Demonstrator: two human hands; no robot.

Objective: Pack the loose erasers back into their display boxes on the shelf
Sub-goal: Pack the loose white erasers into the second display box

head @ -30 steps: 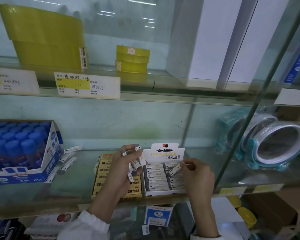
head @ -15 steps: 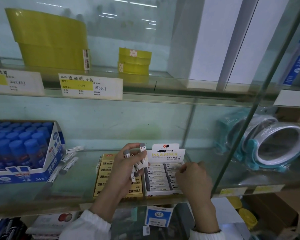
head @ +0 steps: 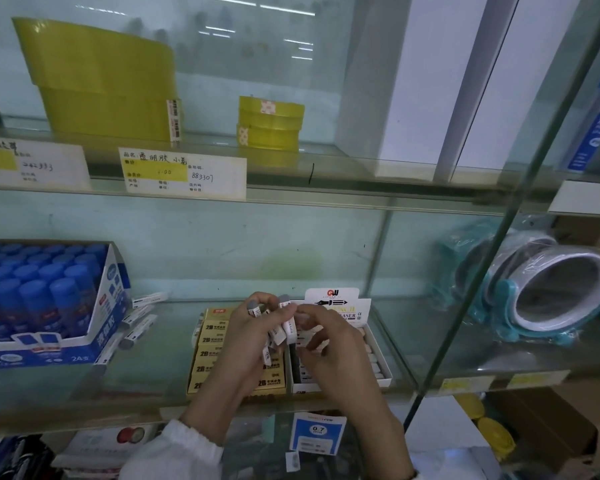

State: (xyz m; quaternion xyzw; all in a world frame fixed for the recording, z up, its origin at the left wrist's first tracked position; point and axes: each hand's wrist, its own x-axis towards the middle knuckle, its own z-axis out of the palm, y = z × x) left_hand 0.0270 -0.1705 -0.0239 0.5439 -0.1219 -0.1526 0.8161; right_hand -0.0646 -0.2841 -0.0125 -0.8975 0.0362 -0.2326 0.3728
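Observation:
My left hand (head: 248,341) is closed around a bunch of small white erasers (head: 278,332) with grey tips, held above the two display boxes. My right hand (head: 329,344) has come up against that bunch, its fingertips pinching one eraser at the top. Below them a white eraser display box (head: 378,362) with an upright header card stands on the glass shelf (head: 409,382), rows of erasers inside, partly hidden by my right hand. A yellow 2B eraser box (head: 208,344) sits just left of it. Several loose erasers (head: 139,318) lie further left on the shelf.
A blue-and-white box of blue-capped glue sticks (head: 49,306) stands at the left. Wrapped teal tape rolls (head: 541,285) lie behind a slanted glass panel at the right. Yellow tape stacks (head: 111,84) and price tags (head: 182,173) occupy the shelf above.
My right hand left the white display box, where it laid an eraser, and rose leftward to the bunch in my left hand. The left hand stayed nearly still.

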